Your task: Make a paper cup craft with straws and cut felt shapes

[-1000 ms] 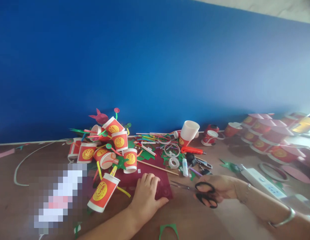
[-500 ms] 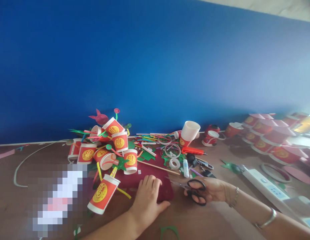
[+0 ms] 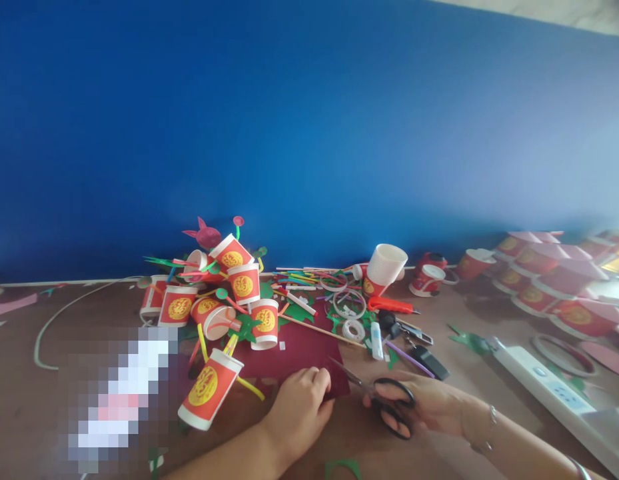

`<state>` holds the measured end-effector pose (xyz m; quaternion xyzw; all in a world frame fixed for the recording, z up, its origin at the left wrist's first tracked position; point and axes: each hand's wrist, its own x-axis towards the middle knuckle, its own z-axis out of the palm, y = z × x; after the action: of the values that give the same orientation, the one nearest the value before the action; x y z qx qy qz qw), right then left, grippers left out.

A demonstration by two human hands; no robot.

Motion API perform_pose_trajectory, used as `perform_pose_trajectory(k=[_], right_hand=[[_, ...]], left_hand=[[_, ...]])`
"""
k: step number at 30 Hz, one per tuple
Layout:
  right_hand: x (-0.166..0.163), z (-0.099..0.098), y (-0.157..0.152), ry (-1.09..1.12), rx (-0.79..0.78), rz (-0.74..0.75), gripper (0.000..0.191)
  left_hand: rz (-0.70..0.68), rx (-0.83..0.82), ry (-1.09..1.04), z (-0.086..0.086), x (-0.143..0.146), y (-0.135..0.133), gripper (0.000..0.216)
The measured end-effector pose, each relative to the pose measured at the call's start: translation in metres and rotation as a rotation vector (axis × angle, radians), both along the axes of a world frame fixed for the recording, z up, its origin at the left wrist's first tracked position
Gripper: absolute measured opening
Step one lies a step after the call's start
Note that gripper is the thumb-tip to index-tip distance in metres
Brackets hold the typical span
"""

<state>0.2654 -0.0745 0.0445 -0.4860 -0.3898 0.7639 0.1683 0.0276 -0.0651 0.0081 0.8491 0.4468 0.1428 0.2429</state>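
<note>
Dark red paper [image 3: 309,350] lies on the table in front of me. My left hand [image 3: 304,403] is closed on its near edge, thumb below and fingers above. My right hand [image 3: 414,400] has its fingers in the black handles of a pair of scissors [image 3: 352,379]. The blades point left over the right part of the paper, close to my left fingers. A red and white paper cup [image 3: 209,390] with yellow straws leans just left of my left hand. Behind the right hand lie a glue stick [image 3: 376,341] and a black key fob [image 3: 430,362].
Joined paper cups [image 3: 243,283] with straws and green cutouts stand at the left by the blue wall. A cup stack [image 3: 386,265], tape rolls [image 3: 353,330] and an orange glue gun [image 3: 392,305] are at the back. A power strip [image 3: 544,387] lies right.
My left hand has gone from spread fingers on the paper to gripping its near edge. The scissors have shifted slightly down, and the blades now lie over the paper's right side.
</note>
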Motion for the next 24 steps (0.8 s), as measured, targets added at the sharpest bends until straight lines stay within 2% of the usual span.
perform_pose_trajectory(k=[7,16,24], right_hand=[[-0.004,-0.011,-0.015,-0.09,0.025,-0.04,0.05],[-0.012,-0.009,-0.021,-0.116,0.119,-0.081,0.047],[-0.014,-0.024,-0.031,-0.179,0.164,-0.1,0.048]], left_hand=[[0.006,-0.021,0.022,0.003,0.001,-0.001,0.008],[-0.033,0.022,0.081,0.003,0.0,0.0,0.006],[-0.091,0.04,0.159,0.012,0.004,0.0,0.009]])
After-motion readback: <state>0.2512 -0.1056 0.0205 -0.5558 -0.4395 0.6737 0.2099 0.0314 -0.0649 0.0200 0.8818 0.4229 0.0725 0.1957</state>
